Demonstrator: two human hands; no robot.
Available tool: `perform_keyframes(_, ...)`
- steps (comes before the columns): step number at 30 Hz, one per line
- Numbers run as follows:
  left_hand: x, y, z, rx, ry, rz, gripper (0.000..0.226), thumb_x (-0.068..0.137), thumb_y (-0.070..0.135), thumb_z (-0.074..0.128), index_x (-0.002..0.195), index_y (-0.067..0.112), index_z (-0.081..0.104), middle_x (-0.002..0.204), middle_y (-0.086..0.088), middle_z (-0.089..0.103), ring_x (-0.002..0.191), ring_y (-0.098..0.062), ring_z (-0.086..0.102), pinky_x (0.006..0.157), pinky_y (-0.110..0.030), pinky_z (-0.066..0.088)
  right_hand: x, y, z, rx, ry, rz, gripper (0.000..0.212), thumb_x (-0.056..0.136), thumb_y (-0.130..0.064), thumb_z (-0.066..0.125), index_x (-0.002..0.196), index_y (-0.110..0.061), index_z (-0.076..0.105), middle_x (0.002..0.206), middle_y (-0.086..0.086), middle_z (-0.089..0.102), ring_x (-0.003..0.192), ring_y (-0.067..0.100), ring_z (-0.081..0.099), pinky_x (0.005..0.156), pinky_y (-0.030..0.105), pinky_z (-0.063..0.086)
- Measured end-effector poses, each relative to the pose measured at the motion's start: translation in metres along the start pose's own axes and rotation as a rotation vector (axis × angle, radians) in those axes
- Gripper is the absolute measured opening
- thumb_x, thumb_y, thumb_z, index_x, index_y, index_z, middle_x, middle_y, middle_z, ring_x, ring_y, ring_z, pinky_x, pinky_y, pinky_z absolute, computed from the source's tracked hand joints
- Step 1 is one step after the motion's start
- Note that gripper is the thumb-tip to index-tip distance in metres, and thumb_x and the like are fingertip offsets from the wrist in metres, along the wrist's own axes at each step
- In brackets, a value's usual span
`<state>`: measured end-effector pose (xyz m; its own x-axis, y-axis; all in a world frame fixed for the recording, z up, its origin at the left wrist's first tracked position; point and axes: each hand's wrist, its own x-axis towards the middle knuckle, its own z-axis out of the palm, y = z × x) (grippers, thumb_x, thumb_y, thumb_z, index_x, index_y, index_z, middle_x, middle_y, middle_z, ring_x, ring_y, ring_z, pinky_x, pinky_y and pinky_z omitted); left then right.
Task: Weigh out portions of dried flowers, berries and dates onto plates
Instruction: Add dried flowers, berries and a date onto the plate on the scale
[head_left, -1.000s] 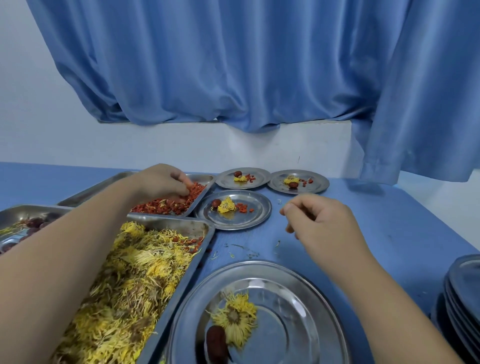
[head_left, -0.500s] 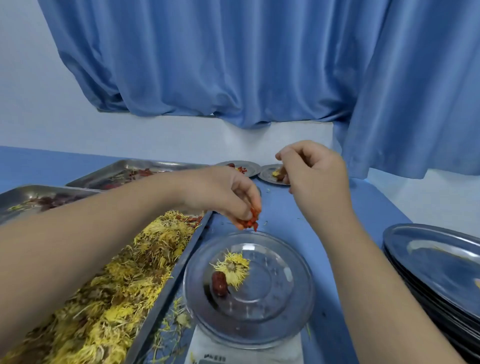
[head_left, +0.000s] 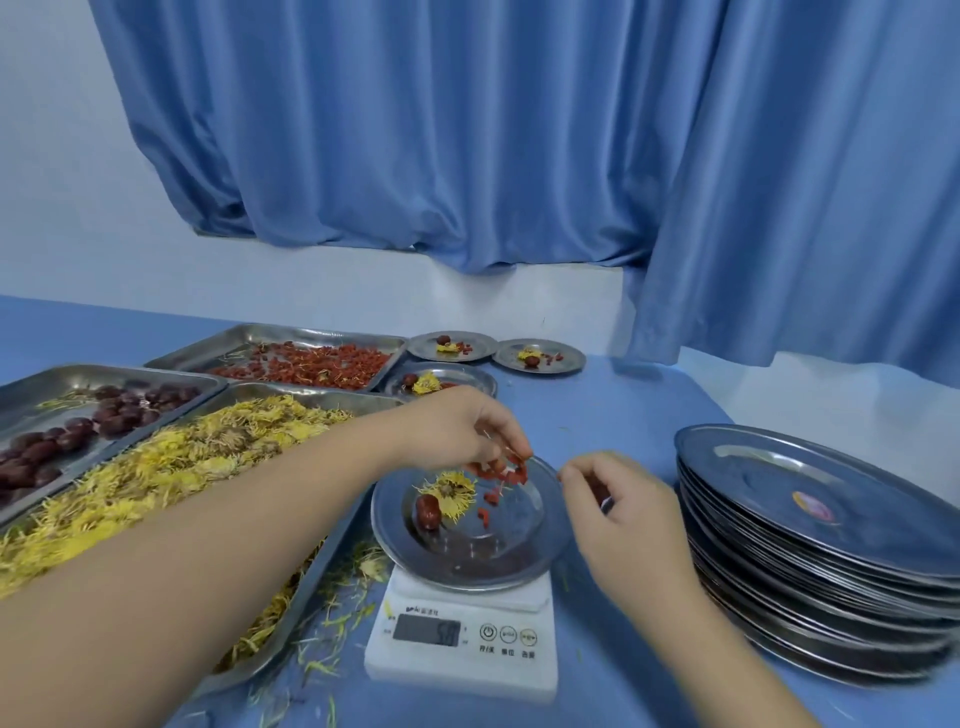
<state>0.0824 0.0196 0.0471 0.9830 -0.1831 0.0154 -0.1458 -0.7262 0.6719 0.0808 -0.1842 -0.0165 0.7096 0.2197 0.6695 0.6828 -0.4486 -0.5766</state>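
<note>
Head view: the left hand (head_left: 457, 431) hangs over the far edge of the plate (head_left: 540, 545) on the scale (head_left: 462, 639), fingers pinched loosely around a few red berries (head_left: 501, 470), some of them loose just below the fingertips. Under that hand the plate carries a date (head_left: 428, 512) and a yellow flower (head_left: 452, 488). The right hand (head_left: 623, 514) is half curled at the plate's right rim; whether it holds anything cannot be told. Right of it stands a stack of plates (head_left: 821, 561). Left of the left arm lie trays of flowers (head_left: 156, 467), dates (head_left: 78, 431) and berries (head_left: 306, 361). Beyond the hands, three filled plates (head_left: 452, 345) sit on the blue surface (head_left: 623, 415).
</note>
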Motion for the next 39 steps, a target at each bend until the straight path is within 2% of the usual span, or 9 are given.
perform_keyframes(4,-0.004,-0.003,0.012,-0.002,0.074,-0.002,0.038,0.088,-0.002,0.06,0.086,0.034,0.072,0.085,0.012,0.075,0.086,-0.003,0.07,0.082,-0.028,0.058,-0.013,0.01,-0.003,-0.06,-0.024,-0.059,0.017,0.086,-0.012,0.061,0.071,-0.021,0.06,0.069,-0.01,0.057,0.069,0.006,0.052,0.064,0.018,0.038)
perform_keyframes(11,-0.005,-0.009,0.018,-0.006,0.12,-0.039,0.018,0.085,0.007,0.07,0.091,0.023,0.073,0.091,0.002,0.075,0.088,-0.016,0.071,0.082,-0.038,0.059,-0.012,0.015,-0.004,-0.143,-0.061,-0.072,0.017,0.089,-0.022,0.054,0.073,-0.023,0.057,0.072,-0.008,0.056,0.07,0.011,0.052,0.065,0.034,0.045)
perform_keyframes(15,-0.009,-0.012,0.018,-0.03,0.126,-0.041,0.012,0.084,0.017,0.073,0.091,0.026,0.074,0.088,0.004,0.074,0.084,-0.011,0.07,0.075,-0.028,0.055,-0.013,0.012,-0.004,-0.132,-0.067,-0.082,0.016,0.089,-0.024,0.053,0.074,-0.025,0.057,0.073,-0.009,0.055,0.07,0.01,0.052,0.065,0.034,0.045)
perform_keyframes(20,-0.007,-0.013,0.02,-0.049,0.13,-0.052,0.013,0.081,0.019,0.077,0.092,0.023,0.073,0.09,-0.001,0.074,0.082,-0.018,0.069,0.074,-0.029,0.054,-0.014,0.009,-0.003,-0.142,-0.112,-0.065,0.015,0.09,-0.024,0.052,0.076,-0.022,0.059,0.076,-0.007,0.057,0.075,0.014,0.054,0.069,0.038,0.047)
perform_keyframes(24,-0.006,-0.013,0.02,-0.061,0.119,-0.052,0.016,0.076,0.028,0.082,0.089,0.028,0.073,0.085,0.003,0.071,0.076,-0.012,0.067,0.072,-0.026,0.053,-0.014,0.008,-0.003,-0.144,-0.129,-0.061,0.017,0.09,-0.025,0.051,0.077,-0.02,0.06,0.075,-0.005,0.057,0.074,0.016,0.054,0.069,0.039,0.046)
perform_keyframes(27,-0.007,-0.014,0.021,-0.062,0.117,-0.029,0.01,0.084,0.041,0.072,0.087,0.032,0.073,0.086,0.011,0.073,0.081,-0.005,0.069,0.071,-0.024,0.052,-0.014,0.007,-0.004,-0.141,-0.131,-0.054,0.017,0.09,-0.024,0.051,0.077,-0.019,0.06,0.075,-0.005,0.056,0.074,0.016,0.053,0.068,0.039,0.046)
perform_keyframes(29,-0.009,-0.015,0.021,-0.135,0.114,-0.03,0.02,0.092,0.045,0.06,0.088,0.031,0.072,0.084,0.014,0.073,0.084,-0.007,0.07,0.074,-0.027,0.053,-0.014,0.007,-0.004,-0.136,-0.133,-0.048,0.017,0.09,-0.024,0.051,0.078,-0.017,0.06,0.075,-0.005,0.057,0.074,0.016,0.053,0.068,0.039,0.045)
perform_keyframes(33,-0.011,-0.019,0.015,-0.334,0.141,-0.071,0.014,0.096,0.018,0.059,0.099,0.015,0.072,0.097,-0.002,0.075,0.092,-0.018,0.072,0.08,-0.032,0.059,-0.014,0.008,-0.006,-0.123,-0.131,-0.038,0.018,0.091,-0.024,0.051,0.077,-0.017,0.06,0.075,-0.005,0.057,0.073,0.014,0.052,0.069,0.036,0.045)
perform_keyframes(39,-0.014,-0.015,0.014,-0.245,0.14,-0.041,0.035,0.085,-0.011,0.059,0.1,0.018,0.072,0.098,0.002,0.075,0.093,-0.011,0.072,0.075,-0.022,0.057,-0.014,0.008,-0.005,-0.124,-0.123,-0.037,0.017,0.09,-0.024,0.051,0.077,-0.018,0.06,0.074,-0.006,0.056,0.072,0.013,0.052,0.067,0.036,0.045)
